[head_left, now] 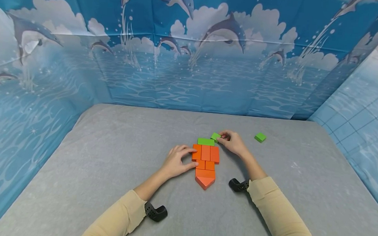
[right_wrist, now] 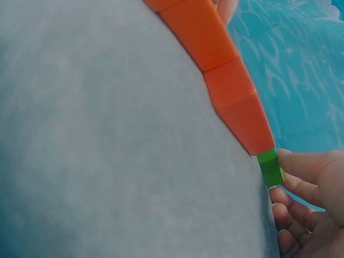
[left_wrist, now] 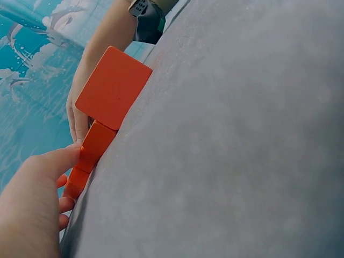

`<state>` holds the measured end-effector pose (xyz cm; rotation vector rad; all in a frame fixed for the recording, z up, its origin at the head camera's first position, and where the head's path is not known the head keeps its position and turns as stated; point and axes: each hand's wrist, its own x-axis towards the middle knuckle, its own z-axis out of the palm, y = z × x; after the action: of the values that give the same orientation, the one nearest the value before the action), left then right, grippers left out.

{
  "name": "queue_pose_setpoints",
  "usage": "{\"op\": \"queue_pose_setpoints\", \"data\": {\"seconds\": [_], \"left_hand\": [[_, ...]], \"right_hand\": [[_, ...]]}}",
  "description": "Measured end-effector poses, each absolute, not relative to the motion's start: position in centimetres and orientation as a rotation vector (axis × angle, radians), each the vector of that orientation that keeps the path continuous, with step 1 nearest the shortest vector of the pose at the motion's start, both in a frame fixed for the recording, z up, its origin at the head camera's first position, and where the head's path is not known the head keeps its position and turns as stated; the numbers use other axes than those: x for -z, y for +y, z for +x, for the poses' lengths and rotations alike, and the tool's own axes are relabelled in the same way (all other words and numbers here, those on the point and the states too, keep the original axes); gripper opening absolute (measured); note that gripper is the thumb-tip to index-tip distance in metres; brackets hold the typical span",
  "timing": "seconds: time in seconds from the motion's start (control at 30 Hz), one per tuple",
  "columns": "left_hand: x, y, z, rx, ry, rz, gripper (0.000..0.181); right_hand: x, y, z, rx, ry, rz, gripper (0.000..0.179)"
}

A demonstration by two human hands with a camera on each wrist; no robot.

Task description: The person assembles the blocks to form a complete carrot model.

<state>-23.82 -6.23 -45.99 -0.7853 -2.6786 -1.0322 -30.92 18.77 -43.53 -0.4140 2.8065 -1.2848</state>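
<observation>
Orange blocks point(head_left: 205, 153) lie flat against one another in a column, with a triangular orange block point(head_left: 205, 182) at the near end. Across the far end sits a green rectangular block point(head_left: 205, 141). A small green block point(head_left: 215, 136), turned at an angle beside that far end, is pinched between the thumb and fingers of my right hand point(head_left: 234, 143). My left hand point(head_left: 175, 161) rests at the column's left side, its thumb and a finger extended and touching the orange blocks. In the right wrist view, the pinched green block point(right_wrist: 271, 167) appears close to an orange block point(right_wrist: 244, 115).
Another small green block point(head_left: 260, 137) lies apart to the right on the grey cloth surface point(head_left: 127, 136). A dolphin-print curtain point(head_left: 184, 78) rises behind and along both sides. A black wrist device point(head_left: 156, 212) sits at the left cuff, another black device point(head_left: 238, 185) at the right.
</observation>
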Motion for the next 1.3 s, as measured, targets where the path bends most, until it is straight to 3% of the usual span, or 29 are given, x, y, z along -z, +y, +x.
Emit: {"op": "queue_pose_setpoints", "data": {"seconds": [0.27, 0.5, 0.9, 1.3], "left_hand": [[46.0, -6.3, -23.9, 1.027, -2.67, -0.784, 0.046], [46.0, -6.2, -23.8, 1.015, -2.659, -0.791, 0.046], [46.8, -6.5, -24.1, 1.046, -2.496, -0.853, 0.049], [46.1, -6.3, -23.9, 1.007, -2.66, -0.797, 0.046]], "right_hand": [[43.2, 19.1, -31.0, 1.368, 2.768, -0.417, 0.033], [42.9, 22.4, -31.0, 1.497, 2.891, -0.424, 0.036], [43.3, 29.2, -30.2, 1.309, 3.203, -0.239, 0.035], [44.1, 31.0, -29.5, 1.187, 3.176, -0.061, 0.04]]}}
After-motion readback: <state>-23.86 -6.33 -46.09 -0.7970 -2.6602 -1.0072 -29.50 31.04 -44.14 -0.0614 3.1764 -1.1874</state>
